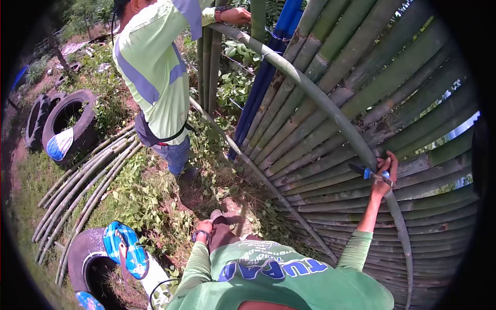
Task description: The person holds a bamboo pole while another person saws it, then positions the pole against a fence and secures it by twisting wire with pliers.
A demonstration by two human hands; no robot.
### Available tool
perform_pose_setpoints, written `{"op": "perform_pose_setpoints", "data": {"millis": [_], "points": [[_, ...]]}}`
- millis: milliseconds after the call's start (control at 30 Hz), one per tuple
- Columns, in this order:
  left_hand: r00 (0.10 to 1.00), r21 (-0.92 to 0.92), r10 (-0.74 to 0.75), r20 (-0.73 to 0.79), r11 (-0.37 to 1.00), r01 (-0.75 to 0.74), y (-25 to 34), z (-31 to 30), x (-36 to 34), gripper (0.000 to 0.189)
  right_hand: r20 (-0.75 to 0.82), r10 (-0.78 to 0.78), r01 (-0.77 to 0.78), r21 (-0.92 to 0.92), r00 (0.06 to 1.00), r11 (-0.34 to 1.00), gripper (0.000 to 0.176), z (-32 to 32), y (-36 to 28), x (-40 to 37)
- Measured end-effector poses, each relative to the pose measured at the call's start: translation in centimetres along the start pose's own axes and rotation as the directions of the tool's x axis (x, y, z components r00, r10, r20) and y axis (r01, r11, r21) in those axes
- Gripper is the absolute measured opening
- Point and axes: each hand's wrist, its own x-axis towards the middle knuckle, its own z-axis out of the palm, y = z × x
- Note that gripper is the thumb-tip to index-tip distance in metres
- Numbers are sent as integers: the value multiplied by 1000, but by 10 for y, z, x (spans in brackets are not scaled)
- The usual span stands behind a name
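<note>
"Starting on the right, what does the right hand (385, 173) hold?"

"It is raised to the bamboo fence (413, 62), with the fingers clamped on a blue-handled tool (368, 173). The tool's dark tip points left. Hand and tool are pressed against the curved bamboo rail (312, 95), which runs across the upright slats from the upper left down to the lower right."

"And the left hand (205, 229)?"

"It is low, at the person's dark trouser knee (225, 235), just above the trampled ground, with a band on its wrist. Whether its fingers are apart or together cannot be told."

"Who else touches the rail?"

"A second person (155, 67) in a pale green long-sleeved shirt stands at the upper left. That person's hand (235, 15) rests on the far end of the same rail, well apart from the tool."

"What lies around them?"

"A blue pipe (266, 72) leans beside the fence slats, and a lower rail (258, 173) slants across the foot of the fence. Long bamboo poles (88, 178) lie in a bundle on the grass to the left. One tyre (67, 124) stands near the far end of the poles. Another tyre (93, 256), painted blue and white in part, lies close to the wearer's left side."
</note>
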Motion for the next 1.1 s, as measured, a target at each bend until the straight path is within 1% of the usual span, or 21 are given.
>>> {"op": "perform_pose_setpoints", "data": {"millis": [33, 67, 100, 133, 167, 200, 300, 333, 400, 433, 467, 500, 533, 667, 733, 800, 867, 900, 933, 1000, 1100], "points": [[1000, 13, 16, 4, 1000, -16, -7, 4, 2, 30, 5, 3, -2, -36, 1000, 999, 23, 0, -8, -1], [985, -102, -136, 103, 984, 146, -12, 4, 8, 29, -1, 10, -10, -22, 1000, 1000, 23, 0, -12, -1], [999, 139, 51, -16, 989, -49, -29, 8, 7, 29, 26, -12, 13, -36, 1000, 999, 22, -5, -7, 0], [967, 384, 245, -72, 902, -200, -57, 15, 9, 29, 61, -39, 43, -64, 997, 997, 22, -5, -9, 2], [993, 90, -82, -89, 992, 90, -91, 19, 35, 36, 44, -63, 67, -95, 997, 993, 21, -5, -15, 1], [984, 555, 174, -30, 822, -128, -72, 17, -2, 42, 41, -56, 59, -83, 998, 995, 21, -6, -18, 2], [961, 666, 276, -21, 720, -192, -98, 25, -19, 41, 89, -39, 45, -71, 995, 996, 20, -11, -19, 3], [949, 852, 300, 96, 468, -234, -89, 26, -41, 39, 89, -36, 42, -61, 995, 997, 20, -12, -18, 4], [963, 686, 216, 160, 677, -265, -60, 32, -95, 35, 114, -55, 56, -8, 992, 998, 19, -14, -18, 4], [965, 690, 213, 151, 676, -257, -58, 42, -107, 35, 137, -72, 72, 2, 988, 997, 19, -16, -18, 4], [999, 325, 43, -1, 945, -41, -57, 52, -117, 34, 138, -65, 65, 9, 988, 998, 19, -17, -17, 5], [983, -131, -172, -63, 978, 162, -61, 57, -121, 33, 149, -70, 69, 16, 986, 997, 20, -17, -17, 6], [996, -40, -65, -64, 997, 63, -63, 59, -123, 33, 158, -76, 73, 23, 985, 997, 20, -18, -17, 7], [996, -5, -68, -62, 998, 68, -68, 74, -132, 32, 256, -27, 9, 72, 966, 997, 20, -27, -22, 12], [995, 345, 66, -80, 938, -34, -50, 82, -151, 30, 245, -43, 14, 118, 969, 993, 19, -30, -17, 16], [995, 321, 80, -55, 945, -58, -67, 84, -134, 33, 306, -108, 46, 204, 946, 978, 16, -34, -8, 20], [986, 292, -165, 0, 943, 158, -75, 90, -117, 40, 350, -91, 36, 162, 932, 986, 15, -47, -11, 21], [999, 181, -34, -35, 983, 40, -126, 88, -79, 43, 394, -71, 28, 114, 916, 993, 14, -52, -13, 21], [983, 214, -184, -13, 959, 183, -142, 89, -57, 41, 393, -76, 31, 118, 916, 993, 14, -54, -15, 19], [997, 429, 1, 74, 903, -32, -135, 88, -67, 40, 406, -61, 34, 73, 912, 997, 14, -55, -20, 17], [996, 515, 20, -87, 857, 28, -69, 107, -132, 40, 377, -111, 92, 67, 920, 993, 13, -51, -17, 16]]}}
